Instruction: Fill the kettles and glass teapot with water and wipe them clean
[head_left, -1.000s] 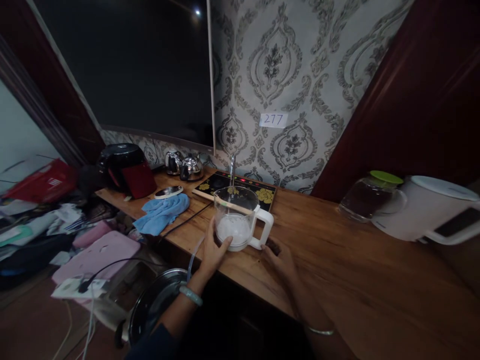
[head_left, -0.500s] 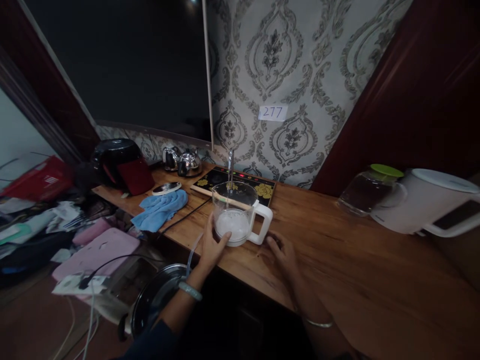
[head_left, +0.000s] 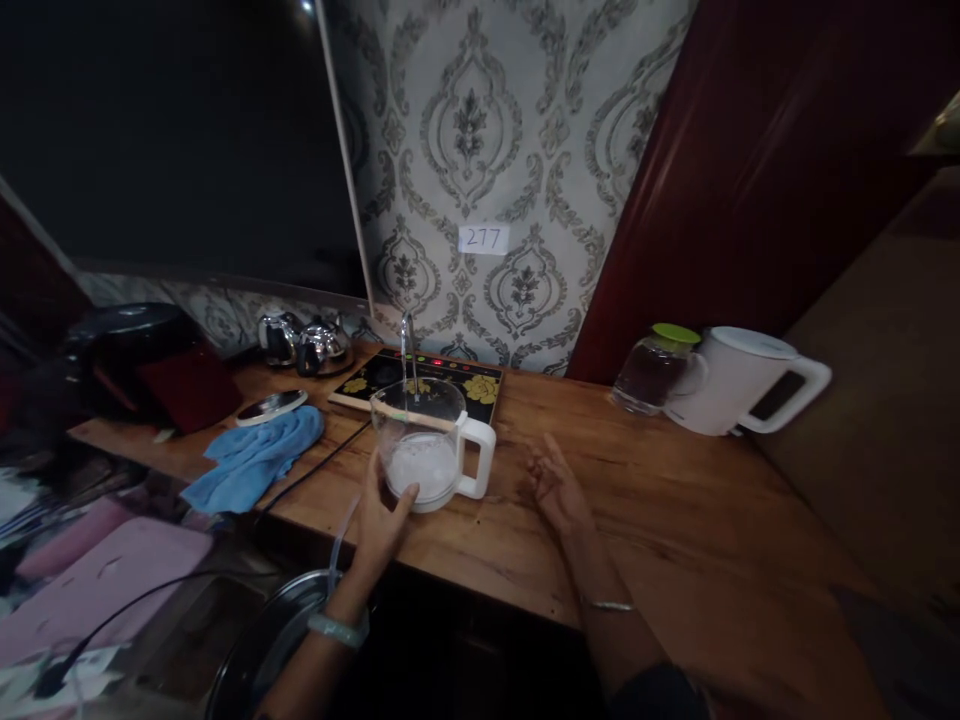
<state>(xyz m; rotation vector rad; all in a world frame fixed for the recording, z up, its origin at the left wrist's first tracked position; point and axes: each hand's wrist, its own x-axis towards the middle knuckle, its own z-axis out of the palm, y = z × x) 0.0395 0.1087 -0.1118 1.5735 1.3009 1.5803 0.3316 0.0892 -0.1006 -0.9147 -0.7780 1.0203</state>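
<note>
A clear glass kettle [head_left: 421,470] with a white base and a white handle [head_left: 478,455] stands near the counter's front edge, without a lid. My left hand [head_left: 382,510] is wrapped round its lower left side, thumb across the front; the fingers behind are partly hidden. To the right of the handle, my right hand [head_left: 553,485] is over the wooden counter, apart from the kettle, with its index finger stretched and the others loosely bent; nothing is in it. Behind the kettle is a black tea stove [head_left: 480,388] with gold flowers, and a thin metal spout [head_left: 407,340] rises there.
At the right stand a glass jug [head_left: 646,375] with a green lid and a white electric kettle [head_left: 724,385]. Leftward lie a blue cloth [head_left: 259,455], a round lid [head_left: 271,407], shiny metal kettles [head_left: 322,345] and a dark red appliance [head_left: 165,365]. A black cord crosses the counter.
My right hand has moved away from the kettle's handle to the right, its fingers opening. The left hand stays on the kettle. The view has turned to the right.
</note>
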